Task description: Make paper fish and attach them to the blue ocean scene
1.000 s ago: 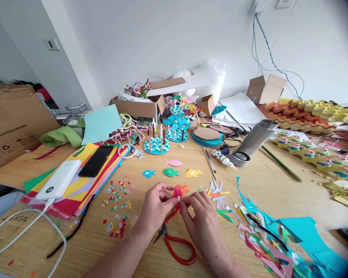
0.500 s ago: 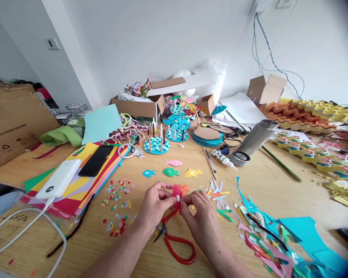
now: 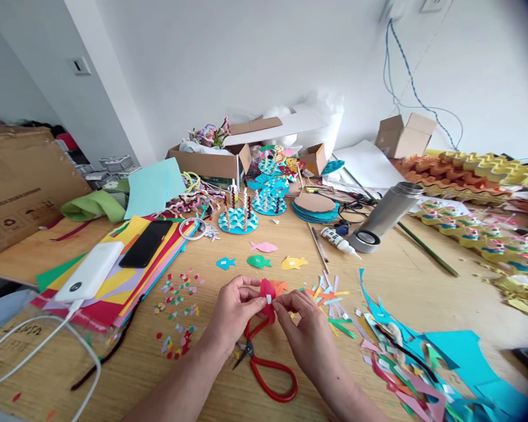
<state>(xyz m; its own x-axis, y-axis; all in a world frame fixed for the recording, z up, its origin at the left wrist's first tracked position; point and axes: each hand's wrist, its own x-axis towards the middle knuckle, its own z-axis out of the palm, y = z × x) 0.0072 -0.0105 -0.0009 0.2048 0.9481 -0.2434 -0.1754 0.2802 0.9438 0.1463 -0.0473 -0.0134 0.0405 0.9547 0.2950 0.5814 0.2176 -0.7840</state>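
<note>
Fingertips of left hand (image 3: 236,309) and right hand (image 3: 307,334) pinch red paper fish (image 3: 267,291) between both grips.

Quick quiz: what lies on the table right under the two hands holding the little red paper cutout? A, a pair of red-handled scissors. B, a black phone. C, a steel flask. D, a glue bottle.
A: the red-handled scissors lie directly below the left hand and right hand pinching the red cutout.

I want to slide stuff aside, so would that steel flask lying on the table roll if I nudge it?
Probably. The flask lies on its side on the table, and its round body looks apt to roll sideways. Its smooth metal may be slippery. Its open mouth faces the loose cap, so any contents could spill.
</note>
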